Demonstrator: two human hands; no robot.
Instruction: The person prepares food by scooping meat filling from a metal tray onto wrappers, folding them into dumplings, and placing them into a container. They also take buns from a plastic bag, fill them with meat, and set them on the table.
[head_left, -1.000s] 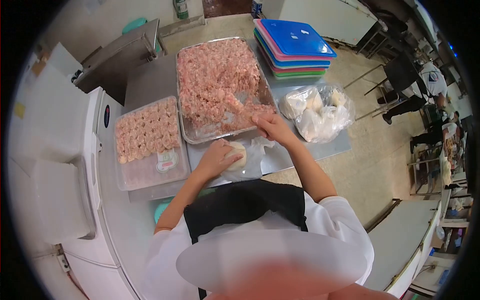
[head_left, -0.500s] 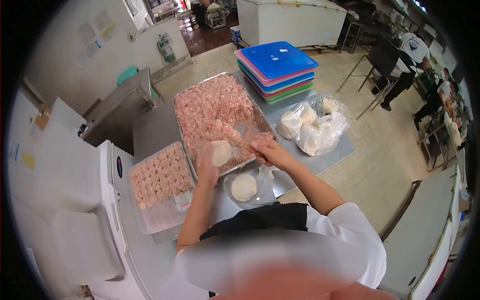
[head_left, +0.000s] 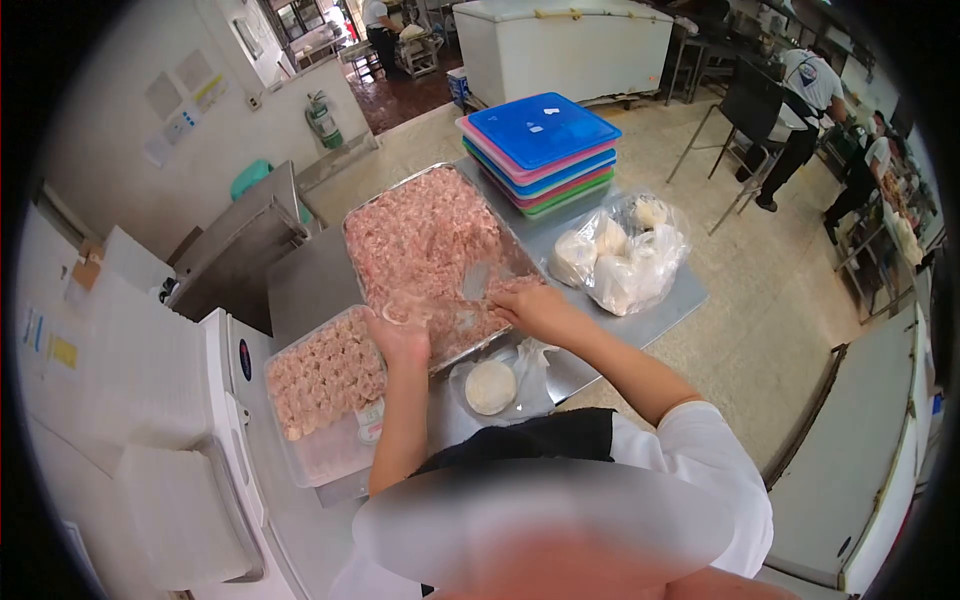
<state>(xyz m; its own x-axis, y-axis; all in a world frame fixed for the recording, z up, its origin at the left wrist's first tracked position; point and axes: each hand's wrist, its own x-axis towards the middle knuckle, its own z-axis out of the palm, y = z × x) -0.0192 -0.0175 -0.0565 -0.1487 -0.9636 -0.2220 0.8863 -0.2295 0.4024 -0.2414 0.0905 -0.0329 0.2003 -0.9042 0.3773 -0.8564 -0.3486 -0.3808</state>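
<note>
My left hand (head_left: 402, 338) is closed around a round dough wrapper (head_left: 406, 309), now with ground meat on it, over the near left corner of a big metal tray (head_left: 521, 243). My right hand (head_left: 538, 308) grips a slim spatula (head_left: 455, 317) whose far end reaches toward the wrapper; its outline is partly blurred against the meat. Pink ground meat (head_left: 425, 225) fills most of the tray, with bare metal showing near my right hand. Left of my left hand, a clear plastic container (head_left: 325, 458) holds rows of formed meat dumplings (head_left: 325, 370). A stack of round wrappers (head_left: 490, 387) lies on a plastic bag nearest my body.
Lids in several colours (head_left: 545, 130) are stacked behind the tray. A clear bag of wrapped pale rounds (head_left: 625, 250) sits at the table's right. White freezers stand at left, right and back. Other people (head_left: 812, 85) work in the background.
The spatula with meat has moved left and down to the wrapper in my left hand. That wrapper's pale face, bare before, now has meat on it. The view has shifted slightly.
</note>
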